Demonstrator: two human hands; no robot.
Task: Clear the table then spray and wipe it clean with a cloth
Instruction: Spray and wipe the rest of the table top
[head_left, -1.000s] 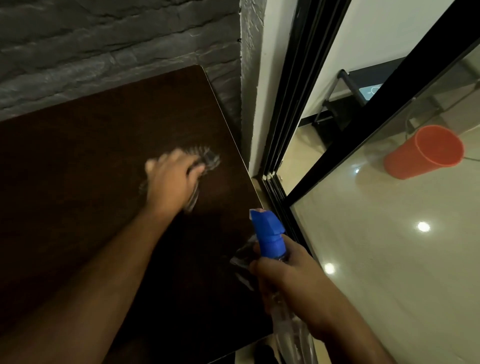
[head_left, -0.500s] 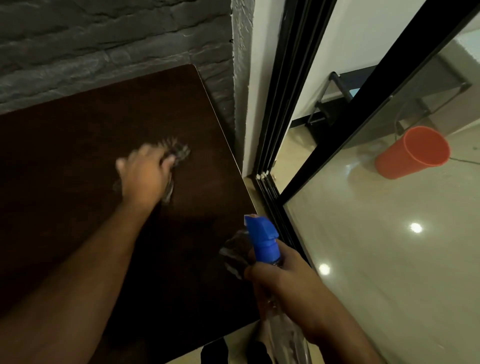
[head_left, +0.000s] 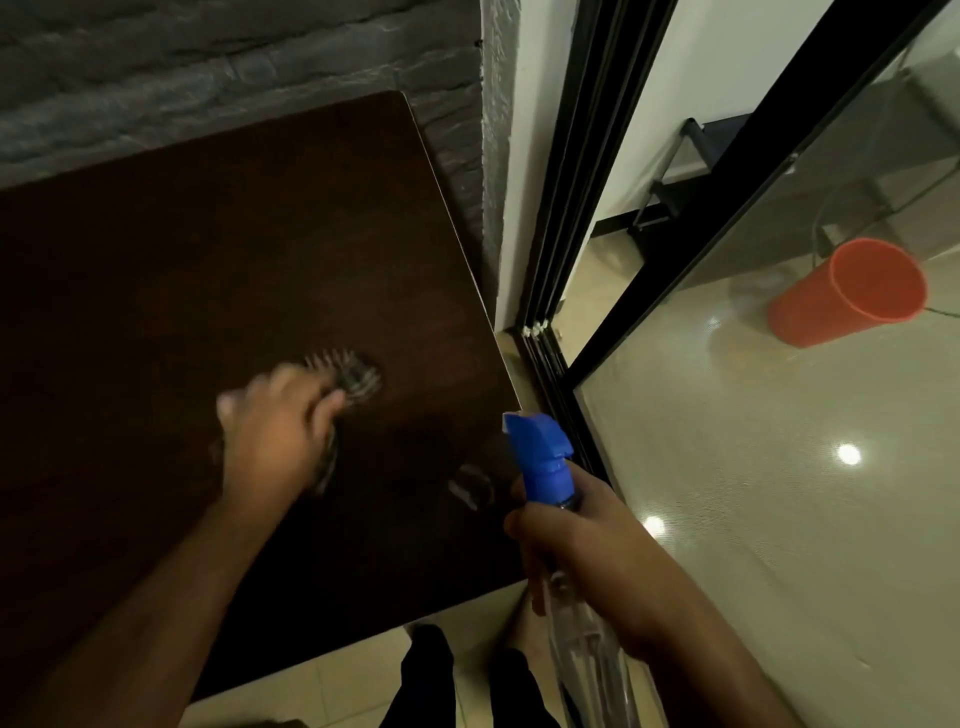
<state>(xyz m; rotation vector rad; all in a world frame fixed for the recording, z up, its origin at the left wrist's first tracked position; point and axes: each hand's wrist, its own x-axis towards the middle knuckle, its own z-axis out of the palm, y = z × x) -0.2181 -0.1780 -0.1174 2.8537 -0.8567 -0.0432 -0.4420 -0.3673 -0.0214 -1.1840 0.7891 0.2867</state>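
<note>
The dark brown table fills the left of the view and has nothing loose on it. My left hand presses a striped cloth flat on the tabletop near its right side; the hand and cloth are motion-blurred. My right hand grips a clear spray bottle with a blue trigger head, held upright just off the table's near right corner. A faint wet smear shows on the wood beside the nozzle.
A grey brick wall runs behind the table. A black sliding door frame and a glass panel stand close on the right. An orange bucket lies beyond the glass. My legs show below the table edge.
My left hand has dragged the cloth across the tabletop, first to the left, then back toward me. My right hand keeps the spray bottle near the table corner.
</note>
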